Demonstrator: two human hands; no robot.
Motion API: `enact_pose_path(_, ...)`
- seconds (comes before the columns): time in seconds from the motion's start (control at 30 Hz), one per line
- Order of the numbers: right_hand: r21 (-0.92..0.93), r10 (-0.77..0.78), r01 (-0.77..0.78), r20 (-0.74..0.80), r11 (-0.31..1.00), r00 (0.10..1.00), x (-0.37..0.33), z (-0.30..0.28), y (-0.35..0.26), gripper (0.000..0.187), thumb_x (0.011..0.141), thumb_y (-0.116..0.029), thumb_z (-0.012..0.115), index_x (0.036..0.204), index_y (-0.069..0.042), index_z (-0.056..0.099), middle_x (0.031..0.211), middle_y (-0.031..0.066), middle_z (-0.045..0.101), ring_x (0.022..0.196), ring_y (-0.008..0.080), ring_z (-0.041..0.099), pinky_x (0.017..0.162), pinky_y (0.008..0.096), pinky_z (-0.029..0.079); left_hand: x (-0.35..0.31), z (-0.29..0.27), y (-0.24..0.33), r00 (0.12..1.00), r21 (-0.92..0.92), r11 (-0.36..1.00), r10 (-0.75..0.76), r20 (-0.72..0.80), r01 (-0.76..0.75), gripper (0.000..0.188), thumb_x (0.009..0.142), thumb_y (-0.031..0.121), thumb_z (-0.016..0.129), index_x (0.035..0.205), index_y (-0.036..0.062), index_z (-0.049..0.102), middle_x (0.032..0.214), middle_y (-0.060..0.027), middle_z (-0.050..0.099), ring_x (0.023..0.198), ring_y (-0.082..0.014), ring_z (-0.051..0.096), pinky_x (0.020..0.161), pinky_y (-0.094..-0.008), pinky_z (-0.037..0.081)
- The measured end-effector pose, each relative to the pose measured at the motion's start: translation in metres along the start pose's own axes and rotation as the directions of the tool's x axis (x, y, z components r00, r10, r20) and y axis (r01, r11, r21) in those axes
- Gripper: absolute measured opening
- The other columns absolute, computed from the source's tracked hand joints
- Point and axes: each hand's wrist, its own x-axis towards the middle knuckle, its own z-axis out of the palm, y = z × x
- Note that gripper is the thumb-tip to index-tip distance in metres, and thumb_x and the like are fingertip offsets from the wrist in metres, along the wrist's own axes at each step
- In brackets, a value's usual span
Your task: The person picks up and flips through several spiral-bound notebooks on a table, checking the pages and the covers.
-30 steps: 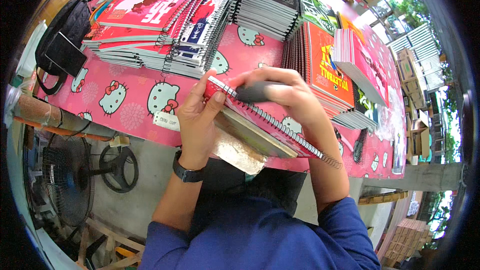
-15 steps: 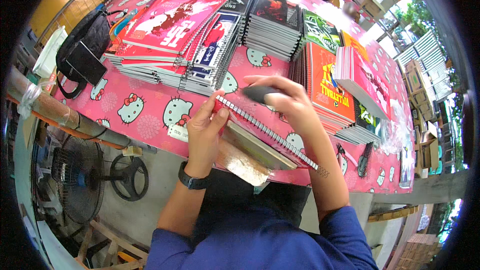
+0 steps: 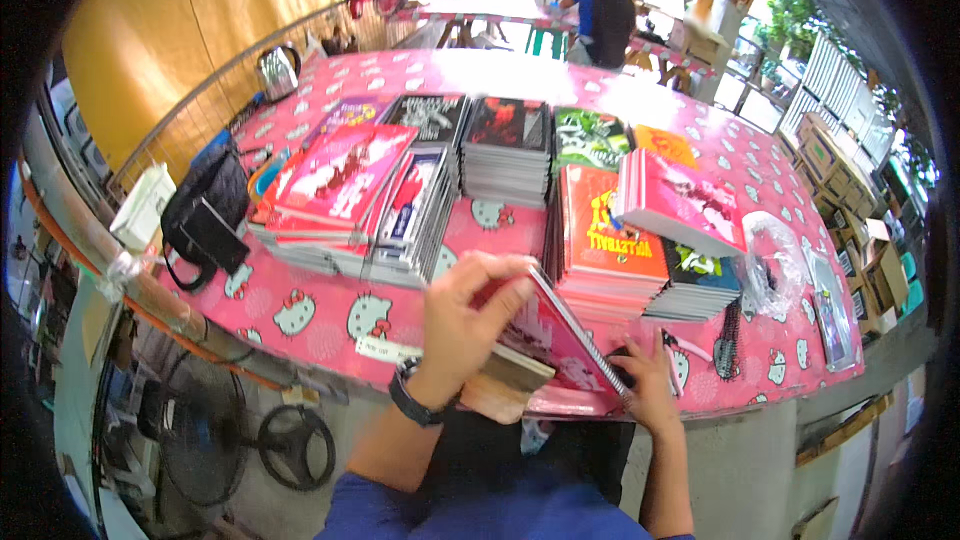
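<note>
My left hand (image 3: 468,315), a dark watch on its wrist, pinches the upper end of a pink-covered spiral notebook (image 3: 562,340). The notebook is tilted up, its wire-bound edge slanting down to the right. At that edge's lower end is my right hand (image 3: 650,385), its fingers round a dark rounded object (image 3: 622,365) close to the tabletop. I cannot make out its kind, as the hand and notebook partly cover it. Below the notebook, a worn wooden block (image 3: 508,385) lies at the table's near edge.
Stacks of spiral notebooks stand ahead, pink ones (image 3: 345,180) at left and orange ones (image 3: 610,230) at right. Pink-handled pliers (image 3: 690,348) and black binding coils (image 3: 730,340) lie right of my right hand. A black bag (image 3: 208,215) sits left. Two people are at a far table.
My right hand has moved down with the dark object, from the notebook's upper end to its lower end. The notebook stands more steeply. My view has tilted up, showing the far table.
</note>
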Motion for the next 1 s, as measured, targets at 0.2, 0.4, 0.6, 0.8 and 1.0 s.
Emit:
enact_pose_path(0.2,0.706,0.378,0.013,-0.395,0.708,0.838,0.046,-0.097,-0.065,0.016,0.079,-0.006,0.064,0.093,0.000,0.063,0.096,0.0151,0.064,0.088,0.0244,0.062,0.079,0.0318,0.047,-0.001,0.027,0.035,0.888,0.227,0.865,0.399,0.228,-0.447,0.020,0.071,0.006,0.071,0.091,0.0052,0.070,0.080,-0.0072,0.065,0.074,-0.0193,0.060,0.067,-0.0292,0.047)
enact_pose_path(0.4,0.761,0.264,0.252,-0.484,0.598,0.834,0.064,-0.087,-0.104,0.015,0.078,-0.008,0.067,0.090,-0.001,0.063,0.084,0.0114,0.062,0.079,0.0191,0.060,0.068,0.0280,0.048,-0.007,0.038,0.042,0.883,0.186,0.880,0.383,0.270,-0.438,0.019,0.068,0.002,0.072,0.086,0.0026,0.068,0.080,-0.0075,0.065,0.072,-0.0189,0.060,0.064,-0.0286,0.047)
enact_pose_path(0.6,0.803,0.240,0.252,-0.434,0.539,0.868,0.061,-0.088,-0.106,0.018,0.079,-0.013,0.068,0.091,-0.001,0.062,0.084,0.0106,0.060,0.076,0.0180,0.058,0.065,0.0273,0.048,-0.014,0.035,0.038,0.925,0.126,0.936,0.291,0.244,-0.328,0.016,0.068,-0.001,0.071,0.083,0.0023,0.066,0.079,-0.0083,0.065,0.073,-0.0178,0.061,0.066,-0.0271,0.047)
enact_pose_path(0.8,0.795,0.134,0.255,-0.386,0.551,0.913,0.060,-0.088,-0.099,0.020,0.078,-0.013,0.070,0.091,-0.001,0.061,0.082,0.0081,0.058,0.076,0.0163,0.057,0.067,0.0272,0.046,-0.017,0.035,0.030,0.871,0.113,0.878,0.430,0.235,-0.464,0.015,0.068,-0.002,0.071,0.081,0.0034,0.066,0.079,-0.0081,0.066,0.074,-0.0175,0.061,0.065,-0.0268,0.047)
enact_pose_path(1.0,0.632,0.088,0.363,-0.566,0.685,0.819,0.061,-0.082,-0.105,0.016,0.077,-0.007,0.065,0.090,0.001,0.059,0.083,0.0135,0.057,0.077,0.0285,0.055,0.068,0.0338,0.047,-0.024,0.039,0.033,0.927,0.134,0.924,0.333,0.173,-0.357,0.017,0.069,0.001,0.072,0.084,0.0027,0.064,0.081,-0.0084,0.065,0.076,-0.0191,0.061,0.068,-0.0277,0.048)
